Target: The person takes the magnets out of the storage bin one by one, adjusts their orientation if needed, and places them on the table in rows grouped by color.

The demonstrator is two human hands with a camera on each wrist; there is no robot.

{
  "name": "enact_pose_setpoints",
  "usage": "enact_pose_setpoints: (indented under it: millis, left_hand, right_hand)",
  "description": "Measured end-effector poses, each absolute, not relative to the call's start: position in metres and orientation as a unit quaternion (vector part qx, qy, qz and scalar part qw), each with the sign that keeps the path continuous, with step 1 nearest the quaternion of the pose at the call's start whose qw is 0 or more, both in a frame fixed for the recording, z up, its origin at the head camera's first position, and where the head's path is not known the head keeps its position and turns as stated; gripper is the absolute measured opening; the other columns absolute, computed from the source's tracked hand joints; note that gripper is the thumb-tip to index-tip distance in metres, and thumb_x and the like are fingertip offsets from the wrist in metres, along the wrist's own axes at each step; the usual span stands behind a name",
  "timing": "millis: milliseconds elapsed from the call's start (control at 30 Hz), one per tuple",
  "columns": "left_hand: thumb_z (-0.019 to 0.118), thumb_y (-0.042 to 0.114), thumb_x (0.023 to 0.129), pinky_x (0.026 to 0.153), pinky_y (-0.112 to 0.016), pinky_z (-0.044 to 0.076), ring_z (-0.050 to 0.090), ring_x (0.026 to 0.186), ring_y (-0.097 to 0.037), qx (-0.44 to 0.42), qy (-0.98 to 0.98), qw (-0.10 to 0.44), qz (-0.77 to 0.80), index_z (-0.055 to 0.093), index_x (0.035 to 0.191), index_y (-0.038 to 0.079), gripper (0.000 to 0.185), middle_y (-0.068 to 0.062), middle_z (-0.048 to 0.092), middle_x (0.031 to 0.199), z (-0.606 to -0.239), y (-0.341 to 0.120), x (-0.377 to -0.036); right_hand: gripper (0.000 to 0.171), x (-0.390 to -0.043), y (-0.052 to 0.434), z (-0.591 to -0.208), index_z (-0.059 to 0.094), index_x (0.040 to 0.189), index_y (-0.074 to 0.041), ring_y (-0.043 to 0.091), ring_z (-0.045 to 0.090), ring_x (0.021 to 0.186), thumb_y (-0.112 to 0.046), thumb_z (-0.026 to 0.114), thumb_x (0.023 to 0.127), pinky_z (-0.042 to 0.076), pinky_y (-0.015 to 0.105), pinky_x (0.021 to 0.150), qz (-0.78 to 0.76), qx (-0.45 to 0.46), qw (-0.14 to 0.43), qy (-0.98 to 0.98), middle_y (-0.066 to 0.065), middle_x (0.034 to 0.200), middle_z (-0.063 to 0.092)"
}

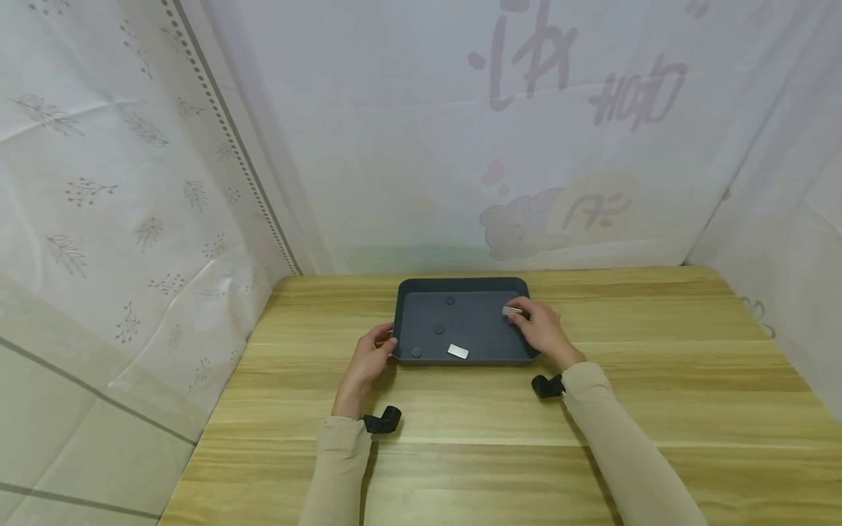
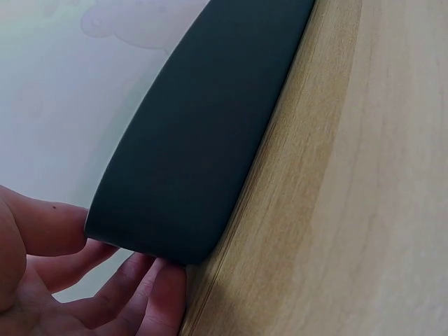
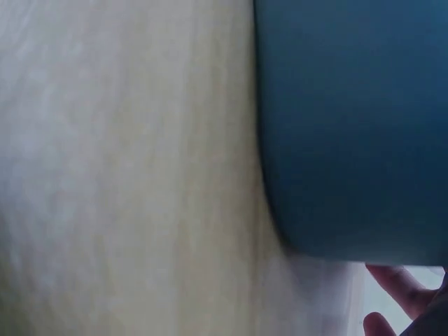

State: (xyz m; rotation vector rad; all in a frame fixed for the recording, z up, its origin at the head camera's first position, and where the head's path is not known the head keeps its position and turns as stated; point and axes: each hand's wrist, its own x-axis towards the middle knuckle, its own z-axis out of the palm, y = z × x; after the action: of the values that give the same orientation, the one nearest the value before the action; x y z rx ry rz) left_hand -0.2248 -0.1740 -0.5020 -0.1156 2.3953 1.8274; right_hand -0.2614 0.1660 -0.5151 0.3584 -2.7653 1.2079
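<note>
A dark rectangular tray (image 1: 480, 321) is seated on the desk (image 1: 460, 453), its left end gripped by the left hand (image 1: 370, 359), with the thumb at the rim and the fingers along the outer wall. A small silver rectangular plate (image 1: 511, 310) is pinched by the right hand (image 1: 542, 326) over the tray's right side; whether the tray floor is touched by it cannot be told. A loose silver plate (image 1: 457, 351) is noted near the front wall inside, with three dark round discs (image 1: 439, 329) spaced apart to its left.
</note>
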Motion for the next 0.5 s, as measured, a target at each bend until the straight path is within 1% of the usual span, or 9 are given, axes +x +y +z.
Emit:
enact_pose_setpoints:
  millis: [67,133,233,333,500]
  left_hand:
    - [0.049,0.003,0.099,0.080,-0.033,0.055,0.057,0.107,-0.032,-0.040,0.792,0.063,0.606,0.047,0.139,-0.001,0.041,-0.027,0.052,0.128,-0.502,-0.173,-0.224]
    - [0.049,0.004,0.099,0.079,-0.033,0.055,0.057,0.107,-0.032,-0.042,0.791,0.063,0.607,0.047,0.139,-0.001,0.041,-0.026,0.052,0.128,-0.501,-0.173,-0.224]
    - [0.049,0.004,0.099,0.079,-0.033,0.054,0.057,0.107,-0.032,-0.043,0.789,0.065,0.609,0.047,0.139,-0.001,0.041,-0.026,0.053,0.128,-0.502,-0.173,-0.224]
    - [0.049,0.004,0.099,0.080,-0.033,0.054,0.057,0.107,-0.032,-0.042,0.788,0.066,0.610,0.047,0.140,-0.001,0.041,-0.026,0.053,0.128,-0.501,-0.173,-0.224]
    - [0.049,0.005,0.099,0.083,-0.035,0.054,0.057,0.110,-0.033,-0.042,0.789,0.068,0.609,0.046,0.141,0.000,0.042,-0.025,0.053,0.129,-0.500,-0.174,-0.224]
  right_hand:
    - [0.025,-0.261,0.168,-0.514,0.064,0.121,-0.009,0.033,0.064,0.097,-0.014,0.058,0.097,0.035,0.061,0.094,0.403,0.119,0.055,-0.906,0.011,0.099,0.073]
    - [0.026,-0.261,0.169,-0.512,0.063,0.123,-0.007,0.031,0.066,0.094,-0.012,0.055,0.098,0.042,0.057,0.092,0.411,0.122,0.059,-0.902,0.012,0.101,0.072]
    - [0.028,-0.260,0.172,-0.509,0.061,0.126,-0.004,0.031,0.068,0.095,-0.010,0.052,0.100,0.050,0.053,0.087,0.424,0.123,0.060,-0.895,0.015,0.103,0.072]
    - [0.030,-0.260,0.175,-0.506,0.059,0.128,-0.004,0.032,0.068,0.097,-0.009,0.051,0.100,0.051,0.052,0.088,0.447,0.118,0.057,-0.885,0.018,0.104,0.071]
    - [0.033,-0.259,0.179,-0.500,0.056,0.133,-0.004,0.033,0.064,0.104,-0.012,0.048,0.102,0.050,0.049,0.091,0.481,0.106,0.048,-0.869,0.020,0.114,0.065]
